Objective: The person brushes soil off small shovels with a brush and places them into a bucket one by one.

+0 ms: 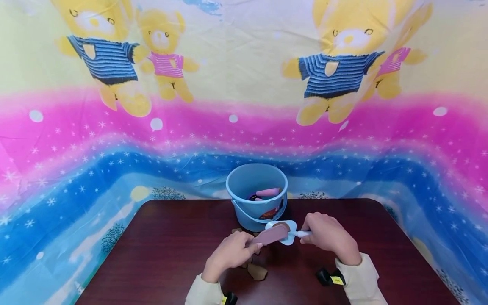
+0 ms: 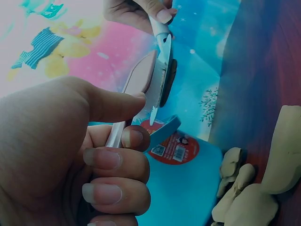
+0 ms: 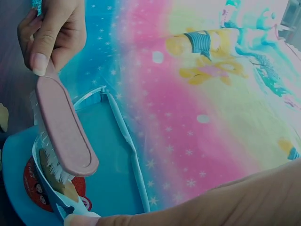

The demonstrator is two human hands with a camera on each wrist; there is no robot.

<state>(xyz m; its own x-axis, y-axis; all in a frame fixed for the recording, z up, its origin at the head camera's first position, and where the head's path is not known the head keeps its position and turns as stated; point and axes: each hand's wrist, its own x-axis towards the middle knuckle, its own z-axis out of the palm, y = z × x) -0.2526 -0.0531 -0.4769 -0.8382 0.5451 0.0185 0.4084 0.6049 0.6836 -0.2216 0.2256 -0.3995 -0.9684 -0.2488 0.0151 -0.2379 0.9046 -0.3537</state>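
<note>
My left hand [image 1: 232, 250] grips the handle of a pink brush [image 1: 271, 235] with white bristles. A small pale blue dustpan [image 1: 292, 226] has its handle held in my right hand [image 1: 328, 233], mostly out of the right wrist view. The brush's bristles [image 3: 51, 157] are turned toward the pan, where a tan piece [image 3: 69, 192] lies. Both tools are raised at the near side of a blue bucket [image 1: 249, 210]. On the table below my left hand lie several flat tan pieces [image 2: 249, 207], some overlapping.
The bucket's handle [image 1: 248, 216] hangs down its near side, by a red label [image 2: 178, 149]. Inside the bucket are pink-handled things [image 1: 268, 192]. A dark reddish table [image 1: 171, 237] carries it all, with a bear-print cloth [image 1: 228, 140] standing behind and around.
</note>
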